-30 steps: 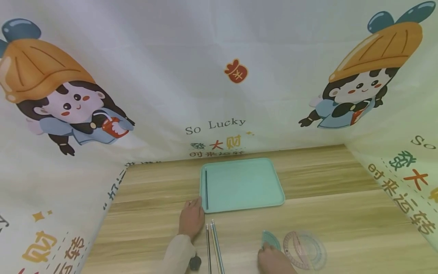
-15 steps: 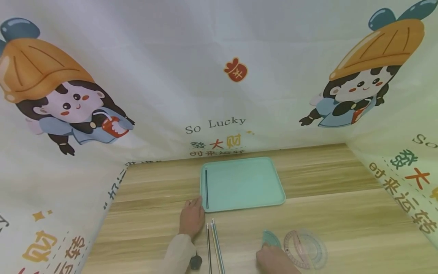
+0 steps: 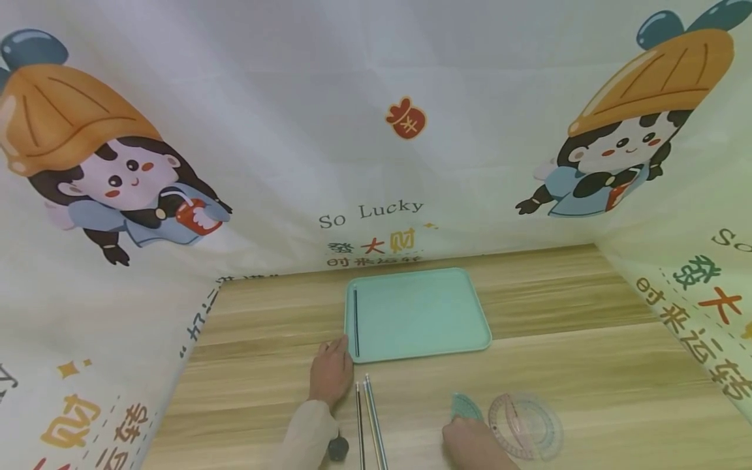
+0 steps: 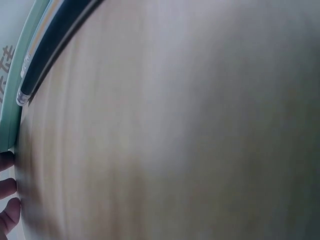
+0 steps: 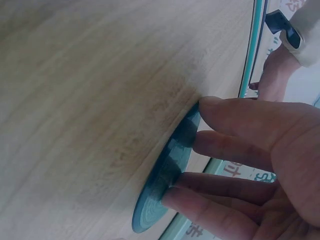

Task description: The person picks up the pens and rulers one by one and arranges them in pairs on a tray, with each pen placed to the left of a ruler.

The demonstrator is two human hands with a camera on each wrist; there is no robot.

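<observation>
In the head view my left hand (image 3: 331, 371) rests against the left front corner of a mint-green tray (image 3: 420, 320). The left wrist view has three of its fingertips (image 4: 7, 187) close by the tray's rim. One dark pencil (image 3: 356, 323) lies along the left side inside the tray. My right hand (image 3: 476, 445) holds a green semicircular protractor (image 3: 466, 406) low over the table. Seen from the right wrist, the thumb is at one end of the protractor (image 5: 167, 175) and the other fingertips touch its straight side.
Several pencils (image 3: 376, 431) lie on the wood-grain table (image 3: 258, 365) between the hands. A pinkish clear protractor (image 3: 508, 427) and a bluish clear one (image 3: 546, 427) lie to the right of my right hand. A printed cloth (image 3: 282, 163) surrounds the table's back and sides.
Both hands stay nearly where they were; the right fingers have curled slightly more over the green protractor. The whole head view has shifted slightly.
</observation>
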